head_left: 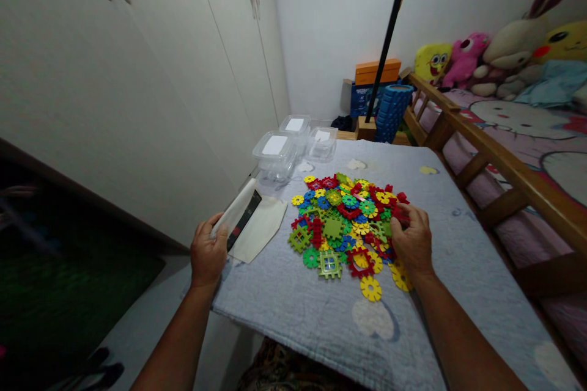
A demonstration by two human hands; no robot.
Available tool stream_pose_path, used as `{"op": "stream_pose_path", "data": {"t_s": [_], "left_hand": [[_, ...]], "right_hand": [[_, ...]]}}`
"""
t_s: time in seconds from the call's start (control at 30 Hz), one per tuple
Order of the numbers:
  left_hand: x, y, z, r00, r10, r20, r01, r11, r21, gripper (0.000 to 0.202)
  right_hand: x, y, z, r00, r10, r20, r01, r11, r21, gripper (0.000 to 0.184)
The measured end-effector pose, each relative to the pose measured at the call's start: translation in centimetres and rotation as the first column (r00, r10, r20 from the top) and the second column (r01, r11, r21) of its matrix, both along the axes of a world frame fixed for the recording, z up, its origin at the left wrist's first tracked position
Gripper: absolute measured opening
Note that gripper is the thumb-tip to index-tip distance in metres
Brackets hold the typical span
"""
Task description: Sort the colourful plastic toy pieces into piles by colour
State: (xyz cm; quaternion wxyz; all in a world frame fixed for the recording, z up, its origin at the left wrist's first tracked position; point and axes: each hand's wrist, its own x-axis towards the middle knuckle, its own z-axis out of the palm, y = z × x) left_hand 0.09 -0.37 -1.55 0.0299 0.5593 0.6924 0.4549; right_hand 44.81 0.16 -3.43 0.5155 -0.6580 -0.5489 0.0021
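My left hand (208, 250) is closed on the raised edge of a cream folded sheet (263, 229), thumb on top, at the table's left edge. Along the sheet's fold lies a dark strip (244, 220) with a small red mark; I cannot tell what it is. A heap of plastic building pieces (333, 228) in red, yellow, green and blue, some flower-shaped discs and some square frames, spreads to the right of the sheet. My right hand (413, 238) rests at the heap's right side, fingers curled by a red piece (400, 214). What lies under those fingers is partly hidden.
Several clear plastic tubs (275, 149) with white labels stand at the table's far left. The table wears a blue-grey quilted cover (293, 299). A wooden bed rail (499, 195) runs along the right, a white wardrobe (183, 73) along the left. A black pole (389, 36) rises behind.
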Motion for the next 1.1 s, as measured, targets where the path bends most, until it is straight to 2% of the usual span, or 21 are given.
{"op": "stream_pose_path", "data": {"t_s": [0.27,1.1], "left_hand": [[-0.16,-0.06,-0.37,1.0,-0.025,0.012,0.025,1.0,-0.003,0.039],[0.68,-0.12,-0.01,0.999,-0.013,0.052,0.012,1.0,0.028,0.037]], "right_hand": [[-0.02,-0.08,-0.02,1.0,-0.003,0.002,0.003,1.0,0.011,0.03],[-0.05,0.03,-0.08,1.0,-0.011,0.005,0.011,1.0,0.024,0.031]]}}
